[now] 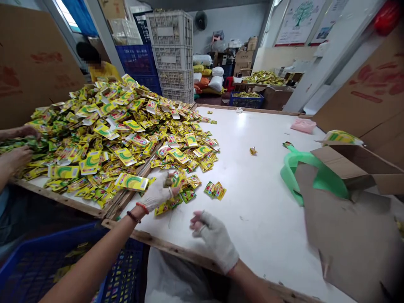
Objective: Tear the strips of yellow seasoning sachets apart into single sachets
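My left hand (159, 193), in a white fingerless glove, reaches over the packets at the near edge of the pile. Its fingers and thumb close around a small yellow-green snack packet (179, 179). More loose packets (188, 195) lie just beside it on the white table. My right hand (216, 240), gloved the same way, hovers over the table's front edge. Its fingers are curled in, and nothing shows in them. Two small packets (215, 190) lie side by side beyond it. A flat yellow box (131, 182) rests just left of my left hand.
A large heap of packets and flat boxes (126, 122) covers the left side. A co-worker's hands (19, 158) work at its far left. On the right are a green dustpan (290, 176), an open carton (356, 160) and cardboard (350, 235). A blue crate (28, 252) stands below.
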`<state>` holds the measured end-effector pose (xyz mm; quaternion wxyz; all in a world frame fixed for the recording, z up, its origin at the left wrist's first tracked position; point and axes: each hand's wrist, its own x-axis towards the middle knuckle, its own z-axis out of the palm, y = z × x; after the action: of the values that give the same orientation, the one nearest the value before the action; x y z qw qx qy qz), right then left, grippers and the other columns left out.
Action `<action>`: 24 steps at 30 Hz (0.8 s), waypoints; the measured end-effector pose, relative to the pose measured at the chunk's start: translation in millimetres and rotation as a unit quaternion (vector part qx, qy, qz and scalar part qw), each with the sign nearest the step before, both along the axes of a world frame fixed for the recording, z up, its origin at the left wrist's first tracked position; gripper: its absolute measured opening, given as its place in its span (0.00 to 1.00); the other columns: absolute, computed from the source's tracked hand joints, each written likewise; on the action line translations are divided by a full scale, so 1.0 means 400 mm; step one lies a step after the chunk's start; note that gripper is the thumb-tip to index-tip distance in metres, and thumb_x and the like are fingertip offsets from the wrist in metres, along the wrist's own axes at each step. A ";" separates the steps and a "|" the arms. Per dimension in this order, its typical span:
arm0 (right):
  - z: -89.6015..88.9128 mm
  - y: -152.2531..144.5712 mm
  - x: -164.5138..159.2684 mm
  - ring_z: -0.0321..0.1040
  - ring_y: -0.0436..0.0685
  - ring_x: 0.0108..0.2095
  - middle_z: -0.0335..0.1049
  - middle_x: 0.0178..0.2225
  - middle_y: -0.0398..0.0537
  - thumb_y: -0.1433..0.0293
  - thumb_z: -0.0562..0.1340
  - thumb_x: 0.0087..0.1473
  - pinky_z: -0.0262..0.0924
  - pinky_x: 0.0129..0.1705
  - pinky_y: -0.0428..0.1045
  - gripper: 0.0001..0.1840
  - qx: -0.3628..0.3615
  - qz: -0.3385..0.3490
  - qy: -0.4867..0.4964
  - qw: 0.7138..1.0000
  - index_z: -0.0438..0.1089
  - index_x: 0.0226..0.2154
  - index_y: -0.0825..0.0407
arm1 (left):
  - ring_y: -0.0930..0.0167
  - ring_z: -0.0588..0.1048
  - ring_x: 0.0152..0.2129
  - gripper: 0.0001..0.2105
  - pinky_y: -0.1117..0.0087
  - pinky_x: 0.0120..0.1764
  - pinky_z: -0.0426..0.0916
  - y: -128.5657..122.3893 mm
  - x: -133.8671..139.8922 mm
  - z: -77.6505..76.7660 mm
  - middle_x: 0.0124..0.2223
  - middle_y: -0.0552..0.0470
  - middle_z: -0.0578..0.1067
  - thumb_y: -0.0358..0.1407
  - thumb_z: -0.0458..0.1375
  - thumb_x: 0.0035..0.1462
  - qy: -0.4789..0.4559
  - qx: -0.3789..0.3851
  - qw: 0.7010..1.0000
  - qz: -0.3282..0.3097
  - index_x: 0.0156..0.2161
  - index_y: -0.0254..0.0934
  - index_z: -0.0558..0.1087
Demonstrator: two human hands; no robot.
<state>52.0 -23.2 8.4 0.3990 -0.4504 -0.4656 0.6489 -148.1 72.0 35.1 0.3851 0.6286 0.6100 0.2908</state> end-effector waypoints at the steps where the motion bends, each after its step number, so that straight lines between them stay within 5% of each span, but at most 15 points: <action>1: -0.009 0.025 0.029 0.68 0.56 0.37 0.68 0.41 0.53 0.62 0.60 0.46 0.65 0.35 0.50 0.23 -0.001 -0.037 0.013 0.999 0.65 0.45 0.53 | 0.66 0.72 0.35 0.25 0.68 0.36 0.67 -0.029 0.028 -0.007 0.41 0.46 0.72 0.44 0.57 0.47 -0.112 -0.012 0.993 -0.044 0.50 0.36 0.60; 3: -0.020 0.060 0.083 0.66 0.57 0.43 0.65 0.47 0.54 0.60 0.59 0.47 0.65 0.39 0.51 0.26 0.031 -0.045 0.016 0.998 0.62 0.49 0.51 | 0.65 0.71 0.38 0.21 0.66 0.39 0.67 -0.089 0.096 -0.023 0.44 0.46 0.72 0.42 0.56 0.49 -0.263 -0.053 0.955 -0.129 0.48 0.34 0.64; 5: -0.026 0.071 0.123 0.65 0.57 0.44 0.66 0.47 0.52 0.60 0.58 0.49 0.63 0.43 0.52 0.24 0.079 -0.035 -0.028 0.996 0.63 0.48 0.51 | 0.64 0.70 0.41 0.17 0.65 0.43 0.66 -0.141 0.167 -0.047 0.44 0.45 0.72 0.40 0.55 0.51 -0.304 -0.072 0.936 -0.160 0.44 0.33 0.68; 11: -0.065 0.010 0.162 0.69 0.60 0.37 0.73 0.37 0.52 0.66 0.58 0.47 0.65 0.40 0.53 0.15 0.083 -0.110 -0.213 0.967 0.68 0.39 0.54 | 0.67 0.73 0.37 0.15 0.65 0.41 0.69 -0.219 0.302 -0.132 0.42 0.47 0.73 0.36 0.57 0.50 -0.305 -0.038 0.952 -0.011 0.43 0.37 0.62; 17: -0.098 -0.039 0.167 0.72 0.57 0.34 0.74 0.36 0.50 0.67 0.58 0.48 0.68 0.35 0.52 0.20 0.032 -0.154 -0.059 0.986 0.57 0.45 0.52 | 0.69 0.74 0.33 0.17 0.67 0.35 0.71 -0.235 0.298 -0.134 0.38 0.50 0.74 0.35 0.55 0.53 -0.329 -0.074 0.941 -0.029 0.47 0.39 0.55; 24: -0.085 -0.039 0.176 0.69 0.59 0.40 0.73 0.39 0.51 0.67 0.59 0.47 0.64 0.45 0.54 0.14 0.101 -0.102 -0.164 0.976 0.70 0.37 0.53 | 0.70 0.71 0.34 0.08 0.70 0.39 0.67 -0.220 0.250 -0.109 0.36 0.51 0.73 0.35 0.55 0.51 -0.249 -0.054 0.962 -0.096 0.37 0.34 0.67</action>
<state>122.2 -38.9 -25.7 0.4248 -0.5530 -0.5398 0.4715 -48.2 -15.9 -8.3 0.5846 0.5695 0.4466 0.3667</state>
